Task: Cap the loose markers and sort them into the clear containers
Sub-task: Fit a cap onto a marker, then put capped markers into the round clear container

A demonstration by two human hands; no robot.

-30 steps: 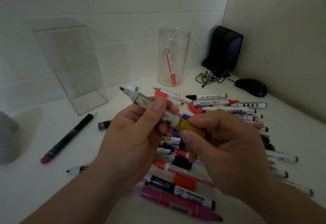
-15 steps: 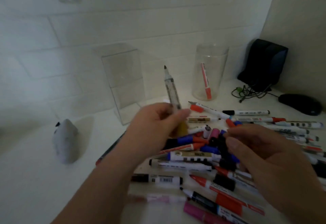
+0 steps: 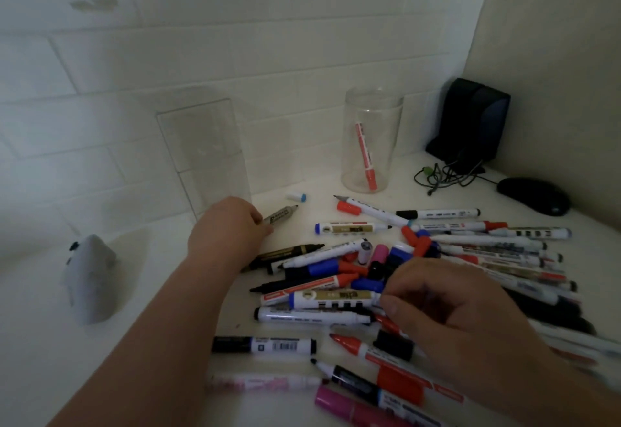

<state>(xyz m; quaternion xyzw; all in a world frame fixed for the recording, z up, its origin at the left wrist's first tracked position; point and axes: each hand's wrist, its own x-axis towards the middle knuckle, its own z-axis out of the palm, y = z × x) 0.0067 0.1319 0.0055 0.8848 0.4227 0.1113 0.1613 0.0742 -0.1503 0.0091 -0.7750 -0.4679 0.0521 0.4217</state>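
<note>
The left hand (image 3: 232, 230) curls round the back end of an uncapped grey marker (image 3: 281, 216). It holds the marker low over the worktop (image 3: 40, 359), just near of the clear box (image 3: 201, 147), with the tip pointing right. The right hand (image 3: 450, 309) hovers with bent fingers over the pile of markers (image 3: 336, 299); whether it pinches anything cannot be told. A red marker (image 3: 364, 157) leans inside the clear jar (image 3: 369, 107), far right.

One view only: the camera sits on the person's head and looks forward and down at the table (image 3: 37, 369) from near; the tiled wall (image 3: 235, 40) fills 12 o'clock.
</note>
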